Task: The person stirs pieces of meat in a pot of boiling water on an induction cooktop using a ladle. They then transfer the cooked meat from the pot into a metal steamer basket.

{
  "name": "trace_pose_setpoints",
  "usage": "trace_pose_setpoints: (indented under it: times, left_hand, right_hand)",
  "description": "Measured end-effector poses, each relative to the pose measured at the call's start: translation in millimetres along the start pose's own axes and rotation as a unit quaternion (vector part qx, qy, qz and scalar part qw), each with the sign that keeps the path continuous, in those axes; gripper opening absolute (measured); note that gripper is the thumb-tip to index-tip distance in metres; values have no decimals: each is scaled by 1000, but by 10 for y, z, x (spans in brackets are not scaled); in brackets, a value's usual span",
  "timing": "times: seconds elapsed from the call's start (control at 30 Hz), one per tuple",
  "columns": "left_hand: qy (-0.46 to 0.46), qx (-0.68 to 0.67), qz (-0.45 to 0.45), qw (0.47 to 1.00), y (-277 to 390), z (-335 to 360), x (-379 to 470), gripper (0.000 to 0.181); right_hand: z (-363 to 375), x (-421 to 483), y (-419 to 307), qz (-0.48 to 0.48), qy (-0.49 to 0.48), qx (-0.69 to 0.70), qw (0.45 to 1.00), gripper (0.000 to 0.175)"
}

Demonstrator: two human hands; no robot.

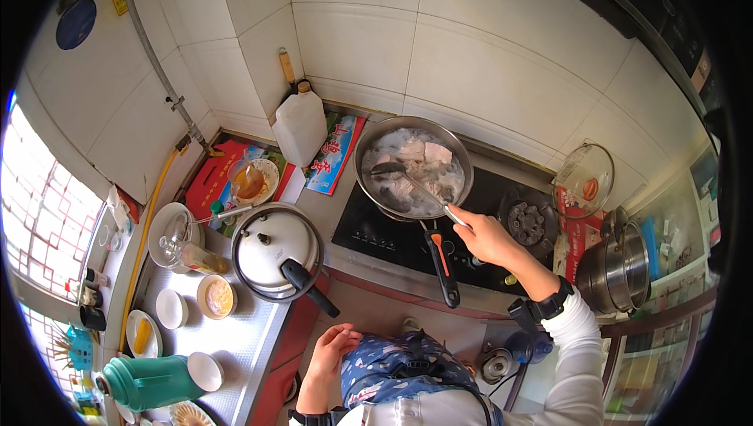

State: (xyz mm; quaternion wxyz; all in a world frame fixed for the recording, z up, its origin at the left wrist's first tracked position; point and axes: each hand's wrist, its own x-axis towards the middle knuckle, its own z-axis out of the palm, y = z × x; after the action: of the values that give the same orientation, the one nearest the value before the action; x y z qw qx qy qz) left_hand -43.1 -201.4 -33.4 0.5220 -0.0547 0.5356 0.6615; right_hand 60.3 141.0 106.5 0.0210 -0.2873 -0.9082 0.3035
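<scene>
My right hand (479, 232) grips the metal handle of a ladle (387, 168). The ladle's dark bowl lies in a deep steel pan (462, 193) of cloudy, foaming liquid. Pale pieces of meat (425, 152) poke out of the froth around it. The pan stands on a black glass cooktop (359, 220), and its black and orange handle (441, 264) points towards me. In front of my blue patterned apron (382, 367) hangs my left hand (334, 346), loosely curled, with nothing visible in it.
Left of the cooktop stands a lidded pressure cooker (273, 249). Bowls (172, 308), a glass bottle (200, 258) and a green thermos (153, 382) crowd the left counter. A white jug (300, 126) stands behind. Rightward are a gas burner (526, 220), a glass lid (582, 179) and steel pots (612, 267).
</scene>
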Motion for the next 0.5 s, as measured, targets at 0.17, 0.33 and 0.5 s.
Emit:
trace_pose_setpoints:
  times: [0.17, 0.33, 0.5]
  left_hand:
    - [1, 2, -4, 1000, 30, 29, 7, 22]
    - [7, 1, 0, 1000, 37, -8, 5, 22]
    - [4, 4, -5, 1000, -4, -7, 53, 20]
  right_hand:
    - [-15, -161, -64, 41, -43, -12, 998, 42]
    - [-45, -148, 85, 7, 37, 46, 998, 41]
    - [102, 330, 278, 96, 55, 114, 987, 43]
